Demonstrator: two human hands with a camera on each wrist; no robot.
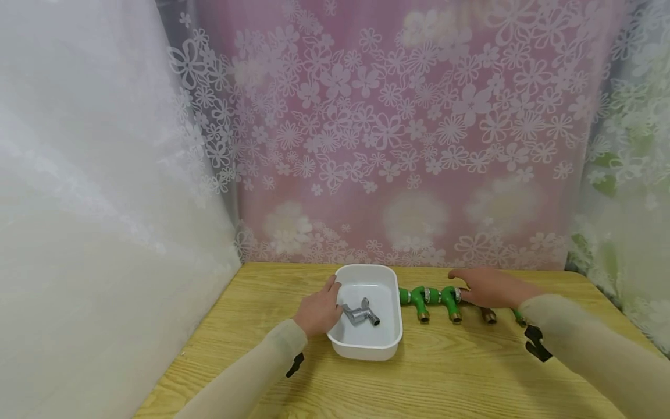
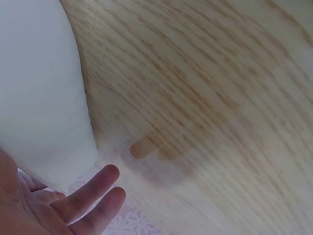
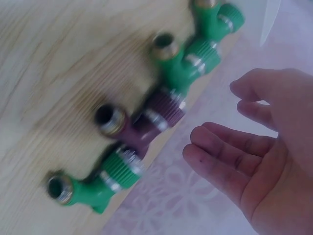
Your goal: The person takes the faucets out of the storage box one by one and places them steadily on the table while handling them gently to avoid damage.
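My left hand (image 1: 320,308) rests at the left rim of a white plastic basin (image 1: 366,352). In the left wrist view, two of its fingers (image 2: 93,191) extend fairly straight beside the basin's outer wall (image 2: 44,88); the others are partly hidden. Inside the basin lie chrome angled fittings (image 1: 358,315). My right hand (image 1: 494,287) hovers at a row of joined valve-like pipe fittings, its fingers loosely bent with nothing between them. The row has green fittings (image 3: 117,171) and a dark brown-purple fitting (image 3: 139,129), each with a brass-coloured threaded outlet. From the head, my right hand partly covers the row.
A wood-grain table (image 1: 262,297) carries everything. Behind it hangs a pink flowered curtain (image 1: 387,145). White sheeting (image 1: 104,203) stands at the left, and a green-patterned curtain (image 1: 628,203) at the right. The fittings' left end meets or nearly meets the basin's right side.
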